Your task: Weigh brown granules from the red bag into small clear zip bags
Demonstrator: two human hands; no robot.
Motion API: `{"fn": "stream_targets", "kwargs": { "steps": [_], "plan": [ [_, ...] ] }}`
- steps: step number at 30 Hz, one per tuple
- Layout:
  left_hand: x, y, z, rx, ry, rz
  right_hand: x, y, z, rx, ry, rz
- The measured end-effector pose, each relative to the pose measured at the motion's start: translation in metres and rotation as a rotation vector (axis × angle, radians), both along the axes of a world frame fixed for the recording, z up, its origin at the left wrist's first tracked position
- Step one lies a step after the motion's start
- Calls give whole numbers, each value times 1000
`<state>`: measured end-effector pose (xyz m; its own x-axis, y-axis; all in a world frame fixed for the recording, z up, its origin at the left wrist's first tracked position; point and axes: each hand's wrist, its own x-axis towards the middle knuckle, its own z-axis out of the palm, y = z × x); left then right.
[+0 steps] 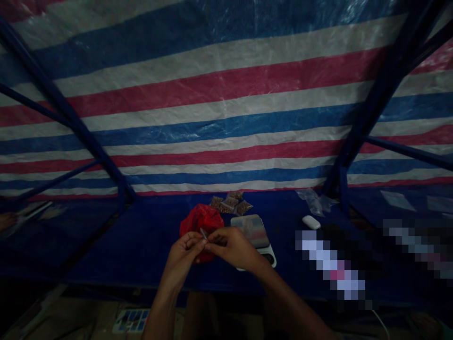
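Left hand (184,248) and right hand (231,245), each grip closed on a small translucent plastic piece (203,233), over a crumpled red plastic bag (205,217). Several clear plastic packets with brown contents (230,203) lie beyond, apparently done; the held piece seems unfinished.

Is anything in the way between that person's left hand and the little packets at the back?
Yes: the red bag sits on the straight line from the left hand to the packets. The scale is off to the right of that line, partly behind the right hand.
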<state>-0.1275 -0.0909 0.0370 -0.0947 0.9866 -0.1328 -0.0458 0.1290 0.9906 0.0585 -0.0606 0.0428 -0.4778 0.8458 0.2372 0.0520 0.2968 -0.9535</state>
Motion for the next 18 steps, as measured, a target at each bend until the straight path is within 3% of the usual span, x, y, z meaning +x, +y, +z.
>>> {"fn": "stream_targets", "kwargs": {
  "steps": [5,8,15,18],
  "plan": [
    [0,1,6,-44,82,-12,-1,5,-5,24,-124,-50],
    [5,4,9,2,152,-3,-5,7,-6,44,-182,-124],
    [10,5,0,28,305,110,-5,11,-8,69,-274,-372],
    [12,-2,-5,195,395,84,-2,11,-8,74,-243,-324]
  ]
}}
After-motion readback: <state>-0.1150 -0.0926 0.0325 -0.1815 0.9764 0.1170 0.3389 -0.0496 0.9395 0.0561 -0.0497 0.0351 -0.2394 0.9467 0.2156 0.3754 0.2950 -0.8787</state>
